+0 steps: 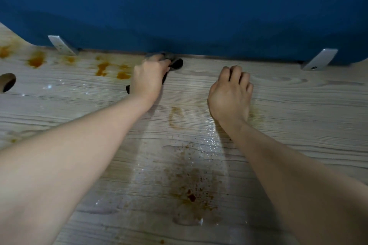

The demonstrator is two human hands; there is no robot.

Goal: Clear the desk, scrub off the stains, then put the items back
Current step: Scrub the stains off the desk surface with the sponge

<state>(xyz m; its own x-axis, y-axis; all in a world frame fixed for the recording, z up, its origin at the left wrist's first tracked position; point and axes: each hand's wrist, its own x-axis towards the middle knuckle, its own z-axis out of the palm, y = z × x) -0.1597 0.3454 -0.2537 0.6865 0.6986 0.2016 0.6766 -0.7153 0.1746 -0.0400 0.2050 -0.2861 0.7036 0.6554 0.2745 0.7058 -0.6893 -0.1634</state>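
Dark cloth (175, 63) gripped by left hand (148, 79) — stained desk (298, 105)

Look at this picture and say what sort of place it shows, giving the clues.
Probably an office or study workstation: a wood-grain desk backed by a blue partition panel on metal brackets, with a round cable hole. The left hand grips a dark cloth near orange-brown stains.
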